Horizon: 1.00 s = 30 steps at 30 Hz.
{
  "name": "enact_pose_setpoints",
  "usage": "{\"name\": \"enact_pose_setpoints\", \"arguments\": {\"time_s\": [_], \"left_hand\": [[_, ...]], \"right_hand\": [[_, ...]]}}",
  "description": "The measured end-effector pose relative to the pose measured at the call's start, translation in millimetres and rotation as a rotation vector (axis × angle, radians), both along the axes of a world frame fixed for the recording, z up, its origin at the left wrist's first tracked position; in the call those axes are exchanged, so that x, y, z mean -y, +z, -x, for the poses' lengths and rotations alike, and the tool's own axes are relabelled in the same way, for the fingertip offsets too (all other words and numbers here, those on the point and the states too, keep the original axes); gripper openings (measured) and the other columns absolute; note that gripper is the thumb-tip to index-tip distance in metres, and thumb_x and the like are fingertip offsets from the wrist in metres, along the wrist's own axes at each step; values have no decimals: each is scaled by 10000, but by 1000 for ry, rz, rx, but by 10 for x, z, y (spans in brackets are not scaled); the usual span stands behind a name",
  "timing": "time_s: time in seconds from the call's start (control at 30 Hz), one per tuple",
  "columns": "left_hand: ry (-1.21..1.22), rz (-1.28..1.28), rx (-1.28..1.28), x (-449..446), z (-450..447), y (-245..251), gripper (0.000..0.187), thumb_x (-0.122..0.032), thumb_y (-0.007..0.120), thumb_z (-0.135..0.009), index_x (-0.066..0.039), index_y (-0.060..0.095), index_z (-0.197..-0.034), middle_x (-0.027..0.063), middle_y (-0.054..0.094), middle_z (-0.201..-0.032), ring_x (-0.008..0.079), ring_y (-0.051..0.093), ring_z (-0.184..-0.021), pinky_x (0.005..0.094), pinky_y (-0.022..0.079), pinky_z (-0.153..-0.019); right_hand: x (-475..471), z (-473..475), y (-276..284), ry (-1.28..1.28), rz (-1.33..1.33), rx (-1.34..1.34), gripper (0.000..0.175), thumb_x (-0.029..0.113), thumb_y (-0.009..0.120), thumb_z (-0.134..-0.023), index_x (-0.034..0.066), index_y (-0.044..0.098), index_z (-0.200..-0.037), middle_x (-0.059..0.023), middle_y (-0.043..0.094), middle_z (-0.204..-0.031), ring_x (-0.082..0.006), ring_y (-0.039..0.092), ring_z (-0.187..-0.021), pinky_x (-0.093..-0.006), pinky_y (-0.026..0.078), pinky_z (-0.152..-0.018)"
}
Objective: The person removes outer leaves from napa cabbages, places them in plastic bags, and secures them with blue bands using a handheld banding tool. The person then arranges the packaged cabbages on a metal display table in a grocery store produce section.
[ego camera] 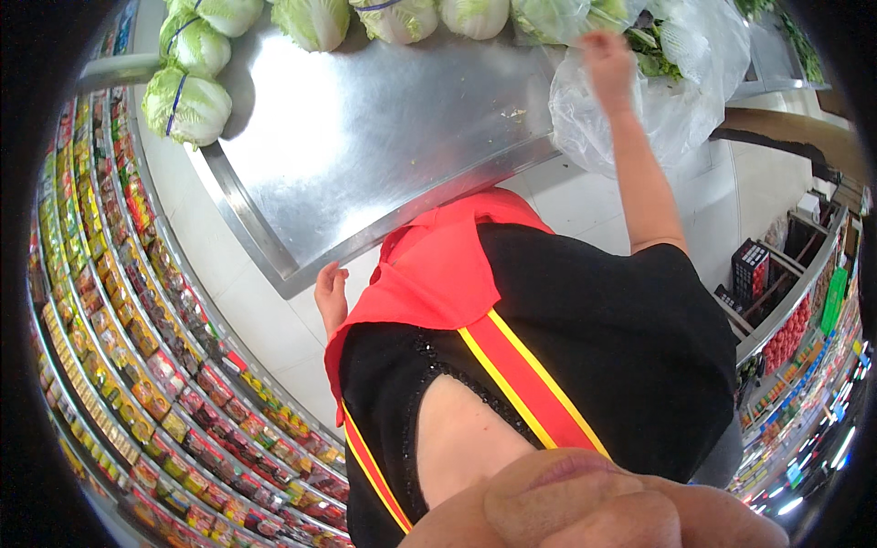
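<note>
My right hand (607, 65) is stretched out over a clear plastic bag (582, 116) at the right end of a stainless steel table (384, 130). Blur hides whether its fingers grip the plastic. Leafy greens (654, 58) show beside it among the bags, and a napa cabbage (548, 20) lies partly under plastic. Low by the table's front edge hangs my left hand (332, 291), fingers loosely curled, holding nothing. Several napa cabbages stand along the far side, one of them (474, 17) near the bags. At the left corner, another cabbage (187, 107) has a purple band around it.
The table's raised metal rim (253, 226) runs close to my red apron (438, 274). Shelves of packaged goods (144, 308) curve along the left. On the right are a black crate (749, 267) and more stocked shelving (788, 335). Pale floor tiles (267, 322) surround the table.
</note>
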<state>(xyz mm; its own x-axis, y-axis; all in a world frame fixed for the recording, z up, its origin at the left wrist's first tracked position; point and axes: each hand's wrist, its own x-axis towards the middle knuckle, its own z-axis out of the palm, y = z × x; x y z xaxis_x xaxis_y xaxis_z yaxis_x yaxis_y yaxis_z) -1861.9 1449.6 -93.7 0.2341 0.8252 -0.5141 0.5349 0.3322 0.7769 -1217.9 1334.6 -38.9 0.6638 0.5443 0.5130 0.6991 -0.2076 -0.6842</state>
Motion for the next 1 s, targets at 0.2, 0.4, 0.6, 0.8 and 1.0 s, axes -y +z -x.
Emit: {"name": "enact_pose_setpoints", "arguments": {"time_s": [0.2, 0.4, 0.6, 0.8, 1.0], "left_hand": [[-69, -63, -35, 141, -211, 82, 286, -96, 579, -906, 11, 599, -1171, 117, 679, -1025, 174, 634, -975, 292, 478, -879], [-18, -49, -57, 318, -324, 212, 289, -131, 594, -910, -12, 611, -1172, 95, 692, -984, 152, 640, -939, 285, 492, -834], [28, -64, -55, 580, -28, 72, 277, -88, 595, -901, -12, 619, -1166, 89, 684, -978, 152, 640, -933, 278, 495, -831], [95, 74, -38, 632, 267, -331, 289, -104, 605, -897, -14, 613, -1172, 97, 680, -997, 166, 642, -930, 290, 497, -842], [107, -86, -114, 817, 109, -173, 276, -160, 633, -887, -50, 642, -1140, 93, 683, -961, 166, 632, -895, 300, 498, -801]], "right_hand": [[266, -2310, -687, -321, 373, 131, 497, 178, 618, -845, 87, 520, -1323, -170, 598, -1241, -324, 606, -1067, -405, 472, -915], [126, -3355, -1242, -329, 1003, 267, 357, 315, 572, -838, 104, 684, -1103, -153, 684, -1080, -369, 640, -982, -467, 503, -830], [48, -3452, -292, -413, -103, -434, 266, 161, 755, -777, -48, 698, -932, -117, 708, -840, -164, 664, -658, -287, 549, -583], [-179, -4093, 178, -442, 448, 277, 384, 285, 666, -826, 61, 657, -1138, -130, 681, -1085, -312, 663, -944, -470, 530, -822], [-580, -2724, 988, -265, -345, 658, 325, 309, 670, -851, 58, 626, -1052, -133, 635, -1037, -293, 567, -928, -450, 454, -747]]}}
